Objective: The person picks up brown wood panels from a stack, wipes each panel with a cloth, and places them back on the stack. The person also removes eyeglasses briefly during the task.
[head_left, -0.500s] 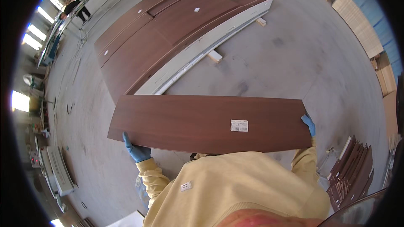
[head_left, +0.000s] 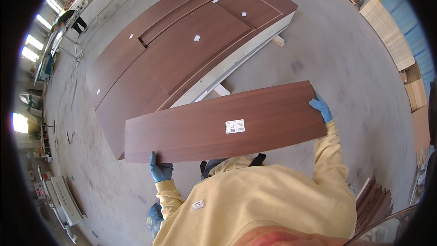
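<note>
Both blue-gloved hands carry a long brown wood-grain panel (head_left: pixel 191 134) in front of my body, with a white label (head_left: pixel 235 126) on its upper face. My left hand (head_left: pixel 161 169) grips the near edge toward the left end, thumb on top and the other fingers hidden underneath. At the right end, my right hand (head_left: pixel 322 107) holds the short edge, its fingers partly behind the board. Beyond the panel lies a large stack of brown boards (head_left: pixel 182 50) with several small white labels. The carried panel's left part overlaps the stack's near end in the view; contact cannot be made out.
Wooden blocks (head_left: pixel 278 41) show under the stack's right side. Narrow brown boards (head_left: pixel 373 202) stand at the lower right. Pale sheets (head_left: pixel 387 32) lean by the blue wall. At the far left a person (head_left: pixel 73 20) bends beside a metal-framed table (head_left: pixel 98 2).
The panel has tilted, its right end swinging away from me and its left end shifting slightly right and nearer. Both hands moved with it, and the stack now appears closer.
</note>
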Tool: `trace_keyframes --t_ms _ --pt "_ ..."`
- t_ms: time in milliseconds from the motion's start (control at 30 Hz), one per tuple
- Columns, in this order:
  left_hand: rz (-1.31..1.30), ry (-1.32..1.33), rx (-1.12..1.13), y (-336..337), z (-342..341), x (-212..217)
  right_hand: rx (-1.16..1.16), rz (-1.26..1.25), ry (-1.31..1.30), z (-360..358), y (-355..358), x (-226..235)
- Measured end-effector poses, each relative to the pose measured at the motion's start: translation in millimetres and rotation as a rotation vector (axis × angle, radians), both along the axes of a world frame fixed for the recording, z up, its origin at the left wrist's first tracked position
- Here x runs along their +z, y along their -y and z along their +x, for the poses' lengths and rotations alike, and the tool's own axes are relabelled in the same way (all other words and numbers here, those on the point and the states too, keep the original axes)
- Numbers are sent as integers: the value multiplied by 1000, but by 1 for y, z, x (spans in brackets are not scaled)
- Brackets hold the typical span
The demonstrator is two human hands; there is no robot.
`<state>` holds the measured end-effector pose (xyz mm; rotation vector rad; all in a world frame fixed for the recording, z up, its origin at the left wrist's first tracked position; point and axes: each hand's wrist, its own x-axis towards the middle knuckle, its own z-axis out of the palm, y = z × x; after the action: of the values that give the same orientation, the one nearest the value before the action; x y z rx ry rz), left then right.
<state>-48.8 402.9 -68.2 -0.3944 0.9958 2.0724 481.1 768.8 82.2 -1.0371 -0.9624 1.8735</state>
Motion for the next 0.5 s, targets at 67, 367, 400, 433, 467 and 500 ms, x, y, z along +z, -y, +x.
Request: trace_keyframes --t_ms 67,367,400,433,467,500 --pt "86 75 -44 -40 -11 -24 50 -36 1 -6 -55 -6" --pt "44 132 -160 -307 -27 -28 -41 15 46 -25 -240 -15" --pt "56 136 -214 -320 -31 -35 -60 -2 51 -25 -249 -16" --pt "55 146 -311 -355 -18 -18 -87 -12 63 -24 -265 -16" --pt "37 159 -342 -383 -12 -14 -112 -23 75 -25 -283 -16" --pt "40 180 -341 -410 -12 -18 -107 -20 82 -27 -309 -18"
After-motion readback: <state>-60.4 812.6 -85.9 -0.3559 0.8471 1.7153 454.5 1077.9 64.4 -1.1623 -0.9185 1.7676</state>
